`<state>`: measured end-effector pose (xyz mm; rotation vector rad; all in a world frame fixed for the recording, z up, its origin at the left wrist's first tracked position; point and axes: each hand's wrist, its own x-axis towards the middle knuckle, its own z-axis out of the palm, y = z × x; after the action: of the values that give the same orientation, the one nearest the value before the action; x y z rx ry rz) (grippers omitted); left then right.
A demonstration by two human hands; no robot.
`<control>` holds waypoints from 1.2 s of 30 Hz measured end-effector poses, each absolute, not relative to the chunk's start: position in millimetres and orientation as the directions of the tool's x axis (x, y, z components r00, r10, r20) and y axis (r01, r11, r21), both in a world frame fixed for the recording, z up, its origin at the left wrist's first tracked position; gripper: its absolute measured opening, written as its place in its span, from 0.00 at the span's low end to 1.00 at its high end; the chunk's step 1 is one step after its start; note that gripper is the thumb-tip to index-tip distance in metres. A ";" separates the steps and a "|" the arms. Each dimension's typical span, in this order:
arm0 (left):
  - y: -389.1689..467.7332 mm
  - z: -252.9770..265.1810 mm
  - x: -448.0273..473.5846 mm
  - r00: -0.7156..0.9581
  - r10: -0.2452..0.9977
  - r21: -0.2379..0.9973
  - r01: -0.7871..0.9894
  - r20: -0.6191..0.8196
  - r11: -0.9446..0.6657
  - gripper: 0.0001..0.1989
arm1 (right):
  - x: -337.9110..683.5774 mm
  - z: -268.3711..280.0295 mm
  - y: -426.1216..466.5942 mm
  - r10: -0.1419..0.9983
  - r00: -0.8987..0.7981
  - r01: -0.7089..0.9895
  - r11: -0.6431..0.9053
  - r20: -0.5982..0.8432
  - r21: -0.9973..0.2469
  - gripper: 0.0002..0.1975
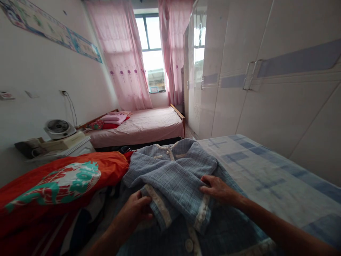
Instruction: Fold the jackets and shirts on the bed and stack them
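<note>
A blue-grey woven jacket with pale trim and buttons lies front up on the bed before me. Both its sleeves are folded inward over the chest, their trimmed cuffs pointing towards me. My left hand pinches the edge of one cuff, its thumb on top and the other fingers partly under the cloth. With thumb and fingers closed, my right hand grips the other sleeve just above its cuff. A large button shows low on the jacket front, below the cuffs.
Left of the jacket lies an orange garment with a green and white print, over darker clothes. A checked sheet stretches to the right. Beyond are a pink bed, a small fan and a white wardrobe.
</note>
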<state>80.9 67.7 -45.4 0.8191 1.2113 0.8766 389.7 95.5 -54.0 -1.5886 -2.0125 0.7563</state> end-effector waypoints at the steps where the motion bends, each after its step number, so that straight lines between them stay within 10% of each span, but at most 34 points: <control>1: 64.5 -46.1 79.8 0.124 0.884 0.880 -0.106 -0.450 0.463 0.16 | 389.8 -49.9 95.6 0.976 -0.210 0.687 0.192 0.061 -0.701 0.08; 6: 60.3 -59.1 65.5 0.109 0.872 0.866 -0.113 -0.477 0.487 0.16 | 401.5 -25.9 98.5 0.980 -0.069 0.515 0.195 0.186 -0.835 0.10; 9: 61.1 -61.2 56.2 0.036 0.905 0.869 0.296 -0.424 0.396 0.14 | 411.8 -30.2 101.4 0.985 -0.025 0.671 0.141 0.168 -0.728 0.07; 12: 62.5 -52.7 50.8 -0.093 0.995 0.652 0.752 -0.039 0.096 0.13 | 415.9 -41.6 100.6 0.972 -0.033 0.833 0.155 0.232 -0.532 0.12; 16: 75.5 -44.2 51.5 0.091 0.905 0.378 0.888 0.416 -0.262 0.19 | 401.4 -44.6 87.3 0.911 -0.148 0.842 0.320 0.385 -0.435 0.15; 25: 112.2 -65.2 36.3 0.374 0.925 0.447 0.819 0.061 -0.360 0.18 | 384.8 -42.3 66.7 0.827 -0.554 0.717 0.530 0.091 -0.453 0.15; 30: 178.3 -33.1 31.9 0.244 0.926 0.232 0.920 0.288 -0.315 0.18 | 407.4 -19.9 148.3 0.932 -0.258 0.806 0.353 0.256 -0.475 0.10; 36: 272.8 -34.4 24.1 0.115 0.969 0.197 0.967 0.221 -0.159 0.20 | 424.1 -45.1 270.5 0.974 0.036 0.865 0.082 0.224 -0.495 0.19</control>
<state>24.1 272.8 -34.4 2.3423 2.0343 0.4693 424.1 270.5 -45.1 -1.8104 -1.8562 0.2792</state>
